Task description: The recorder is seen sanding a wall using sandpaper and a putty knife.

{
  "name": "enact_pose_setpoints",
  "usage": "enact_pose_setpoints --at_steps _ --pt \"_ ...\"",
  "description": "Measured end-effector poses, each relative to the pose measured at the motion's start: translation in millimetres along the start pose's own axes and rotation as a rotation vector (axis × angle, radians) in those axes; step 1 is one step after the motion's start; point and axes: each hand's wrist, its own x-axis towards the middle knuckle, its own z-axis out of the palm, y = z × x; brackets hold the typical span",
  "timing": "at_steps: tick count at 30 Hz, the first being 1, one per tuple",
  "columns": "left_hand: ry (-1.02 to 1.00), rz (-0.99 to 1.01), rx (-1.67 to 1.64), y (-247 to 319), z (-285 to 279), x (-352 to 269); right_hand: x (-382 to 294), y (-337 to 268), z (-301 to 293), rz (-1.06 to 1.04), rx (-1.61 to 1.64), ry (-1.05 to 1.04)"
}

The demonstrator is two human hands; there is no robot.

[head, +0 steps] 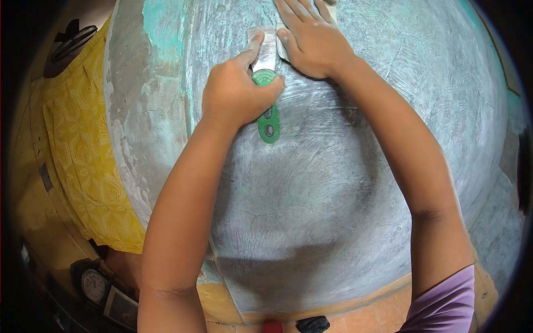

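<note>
My left hand [237,89] grips a putty knife [266,50] with a green plastic handle, its metal blade pointing up and lying near the wall. One finger presses along the blade and the thumb rests by the handle. Just to the right, my right hand [318,45] lies flat with its palm on a pale sheet [282,49], perhaps sandpaper, against the wall [308,179]. The sheet is mostly hidden under the hand. The wall is grey and scuffed, with turquoise paint patches and fine cracks.
At the left hangs a yellow patterned cloth [83,145]. A round clock [93,285] and a framed picture [121,307] are at the lower left. Along the bottom is a tiled floor [366,316] with a black object [313,324] and a red object [272,326].
</note>
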Motion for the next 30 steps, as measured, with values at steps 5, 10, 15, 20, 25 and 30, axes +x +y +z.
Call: enact_pose_setpoints --at_steps 5,10,15,20,25,30 --pt "0.000 -0.030 0.017 -4 -7 -4 -27 9 19 -0.231 -0.035 0.170" --pt "-0.016 -0.013 0.011 -3 -3 -4 -9 4 -9 -0.126 -0.007 -0.074" --pt "0.011 -0.023 0.020 -5 -6 -6 -2 0 -6 -0.093 0.030 -0.060" --pt "0.045 0.009 0.040 -7 -3 -5 -13 9 -13 -0.195 -0.039 -0.115" --pt "-0.007 -0.042 0.022 -1 -4 -5 14 15 -8 -0.120 -0.015 -0.027" --pt "0.019 -0.011 0.004 -8 -5 -6 -19 12 10 -0.255 -0.190 0.093"
